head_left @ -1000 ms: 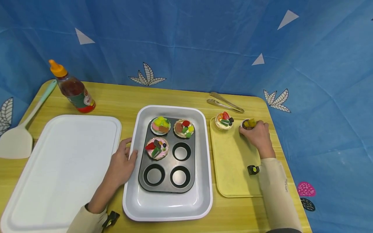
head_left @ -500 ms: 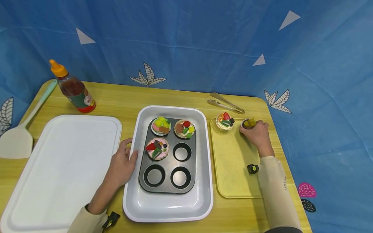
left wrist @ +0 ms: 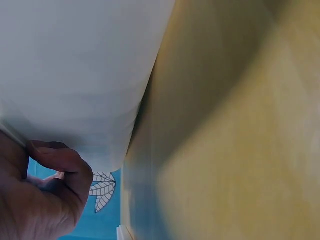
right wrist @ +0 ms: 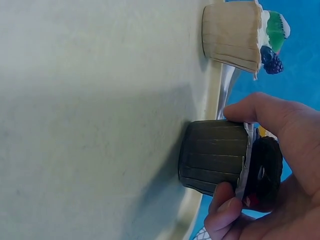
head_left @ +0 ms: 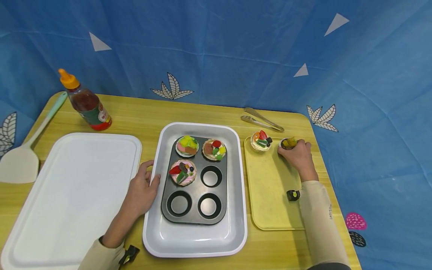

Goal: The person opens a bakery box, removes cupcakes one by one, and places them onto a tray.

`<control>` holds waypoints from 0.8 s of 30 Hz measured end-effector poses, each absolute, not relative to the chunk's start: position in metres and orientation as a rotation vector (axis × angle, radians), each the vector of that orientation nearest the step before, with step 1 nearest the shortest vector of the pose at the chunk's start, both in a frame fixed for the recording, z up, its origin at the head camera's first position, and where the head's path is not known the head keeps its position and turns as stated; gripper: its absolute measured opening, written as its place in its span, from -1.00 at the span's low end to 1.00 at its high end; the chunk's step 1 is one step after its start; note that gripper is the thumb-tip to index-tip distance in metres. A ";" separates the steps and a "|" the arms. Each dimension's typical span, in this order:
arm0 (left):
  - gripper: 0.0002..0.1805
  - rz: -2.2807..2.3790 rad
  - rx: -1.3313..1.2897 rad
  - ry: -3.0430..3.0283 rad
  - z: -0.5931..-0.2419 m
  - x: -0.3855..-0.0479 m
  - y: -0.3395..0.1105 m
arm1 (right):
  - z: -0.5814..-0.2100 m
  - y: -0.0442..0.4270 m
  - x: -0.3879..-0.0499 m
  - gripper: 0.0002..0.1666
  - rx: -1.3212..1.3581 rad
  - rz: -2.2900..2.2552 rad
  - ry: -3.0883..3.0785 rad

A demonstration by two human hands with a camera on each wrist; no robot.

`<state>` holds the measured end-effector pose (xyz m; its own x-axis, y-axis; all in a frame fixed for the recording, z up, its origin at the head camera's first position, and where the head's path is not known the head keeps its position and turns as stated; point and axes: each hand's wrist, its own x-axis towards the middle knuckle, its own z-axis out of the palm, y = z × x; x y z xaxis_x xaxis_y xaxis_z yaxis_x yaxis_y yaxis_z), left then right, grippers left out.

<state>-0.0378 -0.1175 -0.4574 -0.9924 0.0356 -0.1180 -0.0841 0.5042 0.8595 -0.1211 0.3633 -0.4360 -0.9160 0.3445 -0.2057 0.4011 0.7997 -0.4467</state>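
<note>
My left hand (head_left: 143,189) holds the left rim of a deep white tray (head_left: 194,243); the left wrist view shows its fingers bent at the tray's edge. Inside stands a dark muffin tin (head_left: 194,187) with three cupcakes in its upper cups, one of them pink-topped (head_left: 182,172). At the far right corner of a yellow tray (head_left: 270,202), my right hand (head_left: 300,157) pinches a cupcake in a dark wrapper (right wrist: 215,157) between thumb and fingers. A pale-wrapped cupcake with fruit (head_left: 261,141) stands left of it.
Metal tongs (head_left: 263,120) lie behind the yellow tray. A sauce bottle (head_left: 88,105), a spatula (head_left: 23,161) and a flat white tray (head_left: 77,195) are on the left. A blue cloth (head_left: 216,48) hangs behind the table.
</note>
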 end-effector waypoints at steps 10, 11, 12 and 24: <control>-0.49 1.501 -0.037 2.632 -0.457 -0.038 -0.118 | -0.433 0.366 -0.123 -0.06 0.512 -0.776 2.843; -0.49 1.500 -0.037 2.632 -0.457 -0.039 -0.118 | -0.433 0.366 -0.123 -0.07 0.502 -0.773 2.840; -0.49 1.501 -0.037 2.632 -0.457 -0.039 -0.118 | -0.433 0.367 -0.123 -0.07 0.497 -0.771 2.837; -0.48 1.499 -0.035 2.631 -0.458 -0.038 -0.118 | -0.430 0.369 -0.125 0.08 0.465 -0.765 2.795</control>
<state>-0.0378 -0.1179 -0.4579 -0.9933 0.0362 -0.1098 -0.0761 0.5110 0.8562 -0.1247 0.3691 -0.4302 -0.9291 0.2452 -0.2769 0.3520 0.8158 -0.4588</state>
